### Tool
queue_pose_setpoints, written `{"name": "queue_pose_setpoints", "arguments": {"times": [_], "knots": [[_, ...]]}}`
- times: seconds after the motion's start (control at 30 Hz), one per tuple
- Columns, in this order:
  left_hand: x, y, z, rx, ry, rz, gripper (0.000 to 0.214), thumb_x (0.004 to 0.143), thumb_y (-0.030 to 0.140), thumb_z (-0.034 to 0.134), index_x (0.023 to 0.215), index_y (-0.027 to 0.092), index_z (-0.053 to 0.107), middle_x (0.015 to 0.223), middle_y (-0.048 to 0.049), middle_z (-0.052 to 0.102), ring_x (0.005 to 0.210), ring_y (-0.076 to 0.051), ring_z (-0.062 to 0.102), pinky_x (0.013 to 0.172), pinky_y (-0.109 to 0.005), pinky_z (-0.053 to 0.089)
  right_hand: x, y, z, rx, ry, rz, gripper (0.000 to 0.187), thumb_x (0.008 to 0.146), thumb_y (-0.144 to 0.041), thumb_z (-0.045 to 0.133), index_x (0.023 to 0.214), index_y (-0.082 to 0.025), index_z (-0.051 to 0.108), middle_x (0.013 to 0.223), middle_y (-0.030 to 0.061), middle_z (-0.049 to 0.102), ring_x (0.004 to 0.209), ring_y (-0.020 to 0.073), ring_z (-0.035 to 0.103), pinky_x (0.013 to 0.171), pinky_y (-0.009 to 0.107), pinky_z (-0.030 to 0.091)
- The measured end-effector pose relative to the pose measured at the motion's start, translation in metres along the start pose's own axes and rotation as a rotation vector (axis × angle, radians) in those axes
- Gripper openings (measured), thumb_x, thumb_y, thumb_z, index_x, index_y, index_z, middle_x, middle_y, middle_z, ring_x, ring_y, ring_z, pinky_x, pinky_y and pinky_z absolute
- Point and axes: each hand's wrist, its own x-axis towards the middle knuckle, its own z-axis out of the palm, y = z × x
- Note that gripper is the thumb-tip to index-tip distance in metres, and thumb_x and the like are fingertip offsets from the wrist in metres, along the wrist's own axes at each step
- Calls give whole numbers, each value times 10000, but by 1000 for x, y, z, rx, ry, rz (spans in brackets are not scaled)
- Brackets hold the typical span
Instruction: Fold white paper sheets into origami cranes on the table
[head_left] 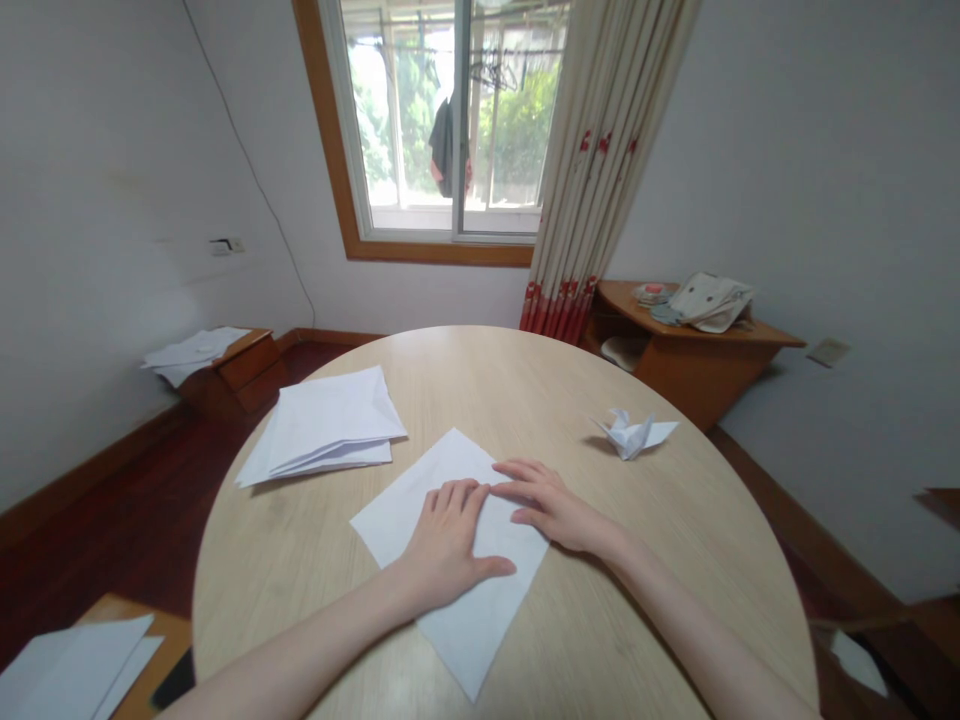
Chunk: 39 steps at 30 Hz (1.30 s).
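Atop round table (315, 560) | left hand (446, 545) spread on white paper (480, 630) | right hand (547, 500) spread on it

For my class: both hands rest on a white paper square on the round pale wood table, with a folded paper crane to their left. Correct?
No: the white folded paper crane lies right of the hands, as the head view shows. The rest holds: left hand and right hand on the white paper square.
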Motion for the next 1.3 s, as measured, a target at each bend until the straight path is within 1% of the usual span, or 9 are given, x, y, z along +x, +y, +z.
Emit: {"name": "queue_pose_setpoints", "arguments": {"times": [0.1,0.27,0.43,0.57,0.67,0.8,0.9,1.03,1.3], "knots": [[0,-1,0,-2,21,11,746,718,551,701,1299,191,402,1307,-118,472,1204,-300,412,995,-472,336,-3,0,-5,-83,-59,85,437,877,-357,578,1311,-355,519,1510,49,327,1398,309,196,1089,563,142],[3,-6,-1,35,82,-35,742,722,543,695,1308,198,399,1316,-131,463,1226,-316,400,1025,-517,311,-6,1,-10,-177,-77,185,582,823,-477,619,1366,-381,433,1558,53,179,1422,349,68,1073,625,52],[7,-12,-2,73,114,-114,770,681,568,718,1274,161,443,1298,-161,475,1215,-347,411,1017,-549,322,-7,0,-14,-212,-108,223,643,780,-528,643,1367,-364,438,1559,49,145,1424,354,33,1077,629,18],[7,-12,-6,103,115,-121,691,688,517,744,1222,160,491,1298,-158,485,1214,-342,415,1017,-533,338,-7,-2,-13,-224,-85,201,597,813,-510,615,1358,-319,465,1540,62,217,1426,332,75,1090,613,42],[7,-13,-9,144,125,-116,562,723,469,735,1164,187,532,1290,-140,500,1220,-334,412,1019,-541,335,-6,-4,-11,-220,-13,142,467,869,-459,564,1301,-284,541,1499,72,327,1419,313,150,1094,599,90],[8,-17,-11,182,142,-118,463,775,413,704,1155,202,543,1275,-128,516,1212,-324,425,1015,-534,345,-4,-3,-8,-219,76,26,303,905,-345,527,1152,-231,661,1403,77,482,1381,285,284,1085,547,230],[8,-20,-9,207,147,-117,404,799,362,690,1141,200,550,1275,-120,517,1215,-313,421,1016,-509,350,-3,-1,-7,-214,112,-36,264,894,-259,522,1087,-223,698,1311,70,576,1328,271,389,1061,515,322],[7,-22,-8,266,149,-127,324,829,315,664,1114,203,557,1254,-100,535,1192,-295,439,1004,-483,361,-4,-2,-9,-227,88,-49,281,894,-215,487,1059,-217,714,1241,61,626,1299,262,436,1047,496,368],[9,-26,-10,357,133,-152,242,869,224,609,1104,190,563,1202,-72,579,1114,-266,489,975,-434,380,-6,-13,-16,-224,23,-41,284,890,-191,475,990,-241,736,1191,33,654,1274,272,464,1043,510,359]]}}
